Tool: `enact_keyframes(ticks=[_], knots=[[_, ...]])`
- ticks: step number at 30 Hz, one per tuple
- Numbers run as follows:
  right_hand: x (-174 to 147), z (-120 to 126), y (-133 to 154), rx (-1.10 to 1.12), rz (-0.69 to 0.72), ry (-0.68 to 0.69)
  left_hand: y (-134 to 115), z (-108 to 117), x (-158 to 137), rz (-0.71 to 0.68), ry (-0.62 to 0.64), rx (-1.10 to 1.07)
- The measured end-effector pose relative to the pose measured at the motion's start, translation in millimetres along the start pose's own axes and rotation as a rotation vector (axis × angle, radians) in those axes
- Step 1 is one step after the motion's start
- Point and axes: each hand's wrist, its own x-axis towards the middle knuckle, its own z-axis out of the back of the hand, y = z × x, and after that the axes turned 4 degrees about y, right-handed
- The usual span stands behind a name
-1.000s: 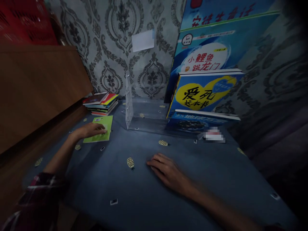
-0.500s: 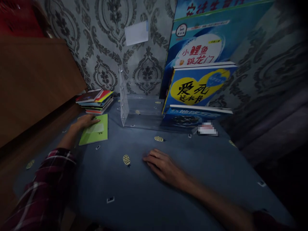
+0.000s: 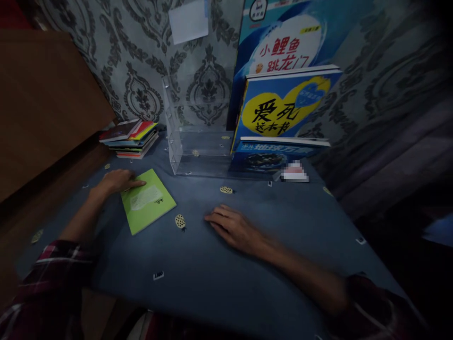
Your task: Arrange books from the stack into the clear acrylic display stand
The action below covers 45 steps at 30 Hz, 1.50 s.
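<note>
My left hand (image 3: 119,181) is at the upper left edge of a thin green book (image 3: 150,210), with one digit laid over its cover. Its other fingers are partly hidden at that edge. The book lies slanted on the table and bears a pale patch and small dark print. My right hand (image 3: 233,227) rests palm down on the tabletop, fingers stretched to the left, holding nothing. Beyond the hands stands a clear acrylic book rack (image 3: 203,163). Its right side holds a blue book with a yellow heart (image 3: 272,111) and a lower blue book (image 3: 265,158).
A stack of books (image 3: 131,137) lies at the back left, beside a brown wooden cabinet (image 3: 42,104). Taller picture books (image 3: 279,42) lean against the patterned wall at the rack's right. A blurred-out small item (image 3: 295,172) sits by the rack's right corner on the blue table (image 3: 198,283).
The green book has come nearer to me and right, away from the stack, and has turned askew with my left hand on it. My right hand stays on the table. The view has tipped down.
</note>
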Motion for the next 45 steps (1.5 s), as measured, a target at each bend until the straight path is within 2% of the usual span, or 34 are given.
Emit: enact_keyframes(ticks=[4, 11, 16, 20, 24, 28, 31, 33, 36, 39, 42, 45], knots=[[-5, 1, -4, 0.007, -0.064, -0.06, -20, 4, -18, 0.023, 0.111, 0.002], [-25, 17, -17, 0.07, -0.318, -0.242, -52, 4, -46, -0.154, 0.133, -0.161], [-40, 28, -17, 0.058, -0.412, -0.285, -96, 3, -64, -0.237, 0.162, -0.287], [-45, 32, -16, 0.038, -0.443, -0.315, -137, 3, -79, -0.293, 0.267, -0.492], [-48, 38, -20, -0.036, -0.453, -0.35, -170, 1, -89, -0.334, 0.28, -0.577], [-51, 44, -21, -0.174, -0.425, -0.363, -193, -2, -92, -0.396, 0.301, -0.662], [-49, 45, -16, -0.237, -0.336, -0.356, -203, -6, -93, -0.462, 0.325, -0.693], [-47, 43, -10, -0.242, -0.253, -0.325, -206, -11, -95, -0.463, 0.209, -0.597], [-42, 39, -1, -0.249, -0.152, -0.235, -205, -22, -95, -0.409, -0.124, -0.359], [-34, 36, 8, -0.257, -0.068, -0.09, -199, -35, -90, -0.509, -0.36, -0.353], [-21, 34, 18, -0.204, 0.046, 0.062, -194, -45, -83, -0.676, -0.456, -0.5], [-8, 29, 32, -0.138, 0.167, 0.198, -192, -53, -77, -0.738, -0.43, -0.6]])
